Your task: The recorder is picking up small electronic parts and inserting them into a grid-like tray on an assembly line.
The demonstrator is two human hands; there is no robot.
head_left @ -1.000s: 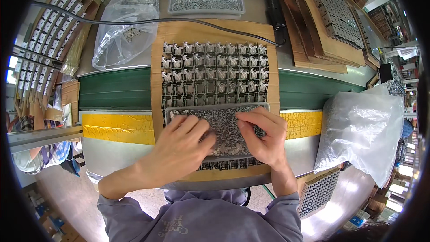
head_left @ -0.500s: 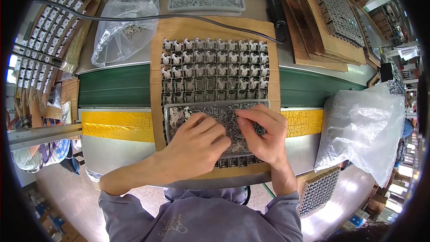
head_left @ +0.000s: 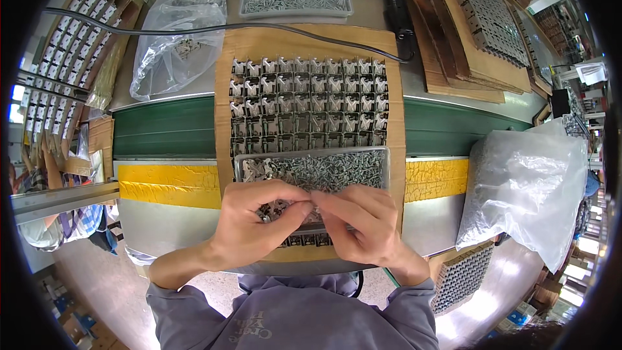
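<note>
My left hand and my right hand meet fingertip to fingertip over a shallow plastic tray. Thumbs and forefingers are pinched together, and whatever is between them is too small or hidden to name. Loose grey screws fill much of the tray, with flat silvery metal pieces at its left. The tray rests on rows of small metal brackets, which stand in a grid on a cardboard sheet. Some brackets hold a pale inner piece; the tray covers the nearest rows.
A second tray of screws stands at the back. Beside it lie a clear bag of parts and a black power screwdriver, its cable crossing behind the grid. Stacked cardboard and a plastic bag are at right.
My hands have come together at the tray's near middle. The right one drew back from the screws toward me and left; the left one turned, its fingertips now meeting the right's.
</note>
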